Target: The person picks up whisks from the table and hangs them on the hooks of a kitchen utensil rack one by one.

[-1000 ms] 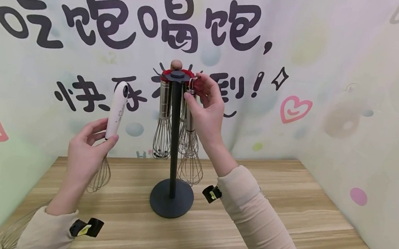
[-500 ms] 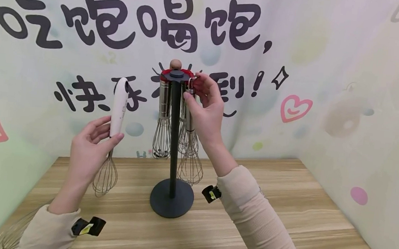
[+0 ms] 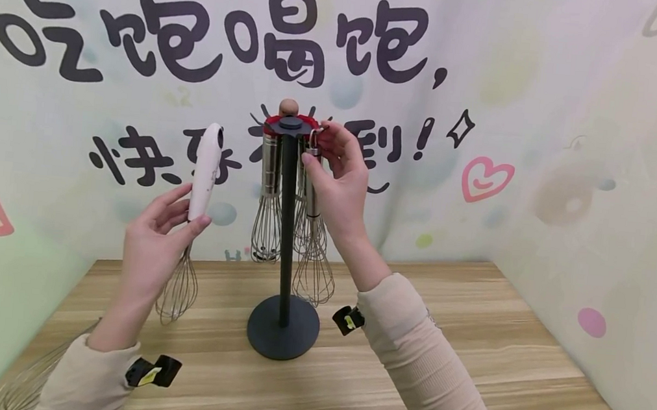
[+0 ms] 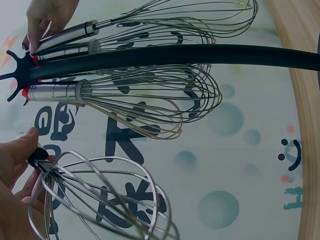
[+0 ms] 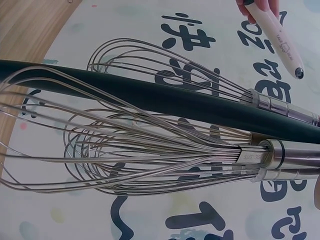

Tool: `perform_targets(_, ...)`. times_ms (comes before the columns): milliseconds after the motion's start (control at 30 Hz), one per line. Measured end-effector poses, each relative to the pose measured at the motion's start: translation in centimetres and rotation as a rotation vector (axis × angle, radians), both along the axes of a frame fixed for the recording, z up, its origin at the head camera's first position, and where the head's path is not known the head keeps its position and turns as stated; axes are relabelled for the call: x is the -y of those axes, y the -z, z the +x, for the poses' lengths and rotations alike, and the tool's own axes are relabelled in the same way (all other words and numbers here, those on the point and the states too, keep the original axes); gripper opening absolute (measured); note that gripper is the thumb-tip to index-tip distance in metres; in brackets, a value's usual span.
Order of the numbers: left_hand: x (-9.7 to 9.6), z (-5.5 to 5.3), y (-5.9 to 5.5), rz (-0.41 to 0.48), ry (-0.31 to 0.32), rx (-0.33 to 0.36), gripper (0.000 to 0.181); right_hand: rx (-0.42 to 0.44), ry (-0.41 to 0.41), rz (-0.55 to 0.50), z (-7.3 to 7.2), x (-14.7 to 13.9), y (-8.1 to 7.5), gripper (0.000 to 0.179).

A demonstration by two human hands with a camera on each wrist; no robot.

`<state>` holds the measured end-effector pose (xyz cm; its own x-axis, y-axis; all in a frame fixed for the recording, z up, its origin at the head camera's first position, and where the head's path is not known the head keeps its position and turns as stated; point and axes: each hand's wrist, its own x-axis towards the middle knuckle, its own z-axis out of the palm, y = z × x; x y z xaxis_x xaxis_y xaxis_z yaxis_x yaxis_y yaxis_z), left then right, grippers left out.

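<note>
My left hand (image 3: 151, 245) grips a whisk with a white handle (image 3: 206, 171), handle up and slightly tilted, wires hanging below. It is left of a dark stand (image 3: 286, 247) and apart from it. My right hand (image 3: 342, 183) pinches the top of a steel-handled whisk (image 5: 292, 154) at the stand's right side, thumb in front. That whisk's loop is up at the rack; fingers partly hide whether it sits on a hook. Another steel whisk (image 3: 271, 167) with a red top hangs on the left side. Further whisks hang behind, partly covered.
The stand's round base (image 3: 281, 341) rests on a wood-grain table (image 3: 437, 371). At lower left lies a large wire whisk (image 3: 26, 377), partly hidden by the left sleeve. A wooden knob (image 3: 289, 107) shows behind the rack. A printed backdrop (image 3: 420, 226) stands behind.
My left hand has moved right and slightly up with the white-handled whisk, closer to the stand. The right hand stays at the steel whisk.
</note>
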<state>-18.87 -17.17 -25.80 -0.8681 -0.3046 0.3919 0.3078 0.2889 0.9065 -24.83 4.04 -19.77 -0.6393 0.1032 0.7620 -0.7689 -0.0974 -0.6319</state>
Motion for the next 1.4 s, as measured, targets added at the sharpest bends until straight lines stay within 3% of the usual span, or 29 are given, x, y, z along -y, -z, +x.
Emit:
perform_targets(167,-0.5,0.0,-0.4,0.04,0.004,-0.022,0.054,0.003,-0.001,-0.002,0.0,0.0,0.0,0.045)
perform_targets(533,-1.6,-0.1,-1.3,0.062,0.034,-0.156,0.048,0.011,0.0,0.001,-0.1,-0.1,0.1,0.045)
perform_targets(1400,-2.9,-0.1,-2.1,0.013,0.047,-0.219,0.048,0.023,-0.003,0.008,-0.1,-0.2,0.1,0.045)
